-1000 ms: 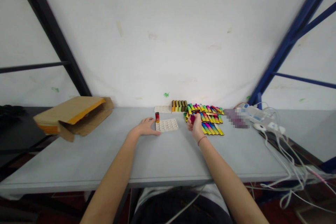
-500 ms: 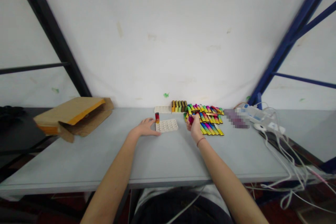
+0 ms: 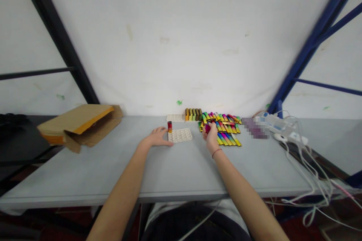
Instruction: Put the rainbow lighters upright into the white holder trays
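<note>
My left hand (image 3: 156,137) rests on the table with fingers spread around the left end of a white tray with rows of round pockets (image 3: 181,135). One red-and-gold tube (image 3: 169,126) stands upright in the tray's back left corner. To the right, my right hand (image 3: 210,137) is closed on a shiny magenta tube (image 3: 207,128), whose lower part is hidden by the fingers. Just beyond it lie rows of rainbow-coloured metallic tubes (image 3: 227,139), several in each row. They are too small to tell exactly what kind of thing they are.
By the wall, a second white tray (image 3: 175,118) stands beside a block of upright dark-topped tubes (image 3: 193,114). An open cardboard box (image 3: 82,122) lies at the left. White cables (image 3: 299,150) and a power strip (image 3: 275,122) occupy the right end of the table (image 3: 181,180).
My right hand has shifted very slightly to the right with the magenta tube still in it. My left hand and the trays have stayed in place.
</note>
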Available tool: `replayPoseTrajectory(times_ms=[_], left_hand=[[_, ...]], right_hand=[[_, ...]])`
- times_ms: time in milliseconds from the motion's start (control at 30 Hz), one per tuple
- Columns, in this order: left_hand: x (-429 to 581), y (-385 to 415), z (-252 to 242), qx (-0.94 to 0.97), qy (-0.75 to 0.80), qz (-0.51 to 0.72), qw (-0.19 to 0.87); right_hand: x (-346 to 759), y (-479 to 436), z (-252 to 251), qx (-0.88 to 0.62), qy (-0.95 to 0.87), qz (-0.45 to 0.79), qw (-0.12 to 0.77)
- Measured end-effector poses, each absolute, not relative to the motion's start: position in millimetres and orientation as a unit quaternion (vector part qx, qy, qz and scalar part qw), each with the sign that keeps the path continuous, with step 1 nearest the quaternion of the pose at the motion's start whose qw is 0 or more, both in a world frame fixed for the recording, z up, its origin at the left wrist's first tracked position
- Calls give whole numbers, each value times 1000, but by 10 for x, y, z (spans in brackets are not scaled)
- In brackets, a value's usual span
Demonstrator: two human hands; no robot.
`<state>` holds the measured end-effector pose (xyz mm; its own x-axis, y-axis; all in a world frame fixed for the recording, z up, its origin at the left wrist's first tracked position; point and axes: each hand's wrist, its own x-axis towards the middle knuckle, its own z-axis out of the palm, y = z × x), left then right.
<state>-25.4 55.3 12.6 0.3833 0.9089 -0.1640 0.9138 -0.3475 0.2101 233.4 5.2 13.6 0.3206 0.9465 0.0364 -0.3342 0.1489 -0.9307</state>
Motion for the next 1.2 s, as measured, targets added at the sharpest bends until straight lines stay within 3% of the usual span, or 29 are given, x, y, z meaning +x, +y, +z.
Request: replayPoseTrajectory(times_ms=[600, 767, 933, 1200], left_hand=[[-68, 477, 83, 821, 560, 5, 109], [39, 461, 7, 845, 527, 42, 84], [185, 415, -61, 870, 480, 82, 81], [260, 319, 9, 876, 464, 58, 115]], right_hand=[[2307, 81, 94, -365, -427, 504, 656], [2301, 76, 32, -428, -497, 387, 648], [2305, 18, 49, -436, -634, 257, 585], [2203, 20, 22, -426, -670, 250, 555]])
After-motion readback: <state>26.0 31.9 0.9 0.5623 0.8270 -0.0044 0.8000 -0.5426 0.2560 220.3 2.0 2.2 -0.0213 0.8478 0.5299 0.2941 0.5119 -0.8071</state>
